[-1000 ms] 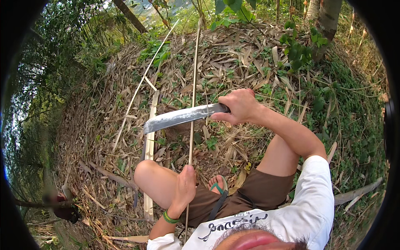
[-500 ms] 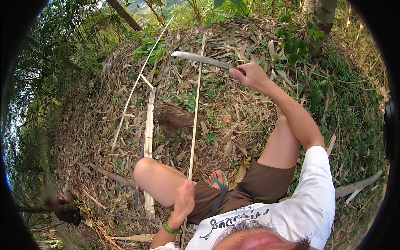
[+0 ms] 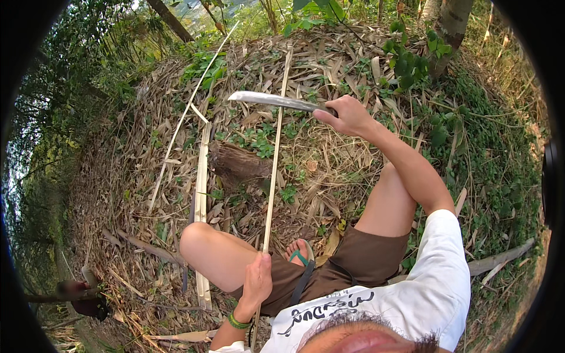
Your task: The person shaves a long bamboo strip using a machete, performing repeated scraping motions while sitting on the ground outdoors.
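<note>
My left hand (image 3: 258,279), beside my left knee, is wrapped round the lower part of a long, thin, pale strip (image 3: 273,197) that looks like split bamboo. The strip runs away from me over the leafy ground, and its lower end passes back beside my body. Out ahead on the right, my right hand (image 3: 347,116) grips the dark handle of a machete (image 3: 268,99). Its slightly curved blade points left and lies across the strip's far part; whether they touch I cannot tell.
A short brown log (image 3: 238,165) lies left of the strip. Farther left are a bundle of pale split pieces (image 3: 202,176) and another thin strip (image 3: 176,135). A tree trunk (image 3: 452,35) rises at the far right. A dark object (image 3: 88,303) sits at the lower left.
My right hand has brought the machete a little closer to me along the strip. The left hand keeps its hold. The whole view has shifted slightly.
</note>
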A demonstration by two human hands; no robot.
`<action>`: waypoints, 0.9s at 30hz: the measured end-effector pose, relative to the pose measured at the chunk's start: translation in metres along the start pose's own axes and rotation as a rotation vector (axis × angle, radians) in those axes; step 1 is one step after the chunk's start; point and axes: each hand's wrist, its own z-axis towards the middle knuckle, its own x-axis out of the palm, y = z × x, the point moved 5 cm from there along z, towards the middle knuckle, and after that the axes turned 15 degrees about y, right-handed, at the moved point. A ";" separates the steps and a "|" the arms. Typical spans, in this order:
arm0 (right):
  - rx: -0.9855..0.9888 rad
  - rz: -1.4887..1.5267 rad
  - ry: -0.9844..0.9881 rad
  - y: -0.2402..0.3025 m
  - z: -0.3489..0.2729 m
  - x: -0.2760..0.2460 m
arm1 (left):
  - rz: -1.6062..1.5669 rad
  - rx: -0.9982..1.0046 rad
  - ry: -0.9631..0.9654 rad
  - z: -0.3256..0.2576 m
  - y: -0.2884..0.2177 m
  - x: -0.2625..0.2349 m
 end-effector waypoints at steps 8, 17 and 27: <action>0.840 0.268 -0.018 -0.167 -0.010 -0.012 | -0.202 0.041 0.076 -0.015 0.011 0.005; 0.735 0.004 0.051 -0.165 -0.019 0.023 | -1.108 0.101 0.601 0.016 -0.013 -0.005; 0.744 -0.267 0.869 -0.149 -0.031 0.070 | -1.479 0.269 0.782 0.024 -0.031 -0.026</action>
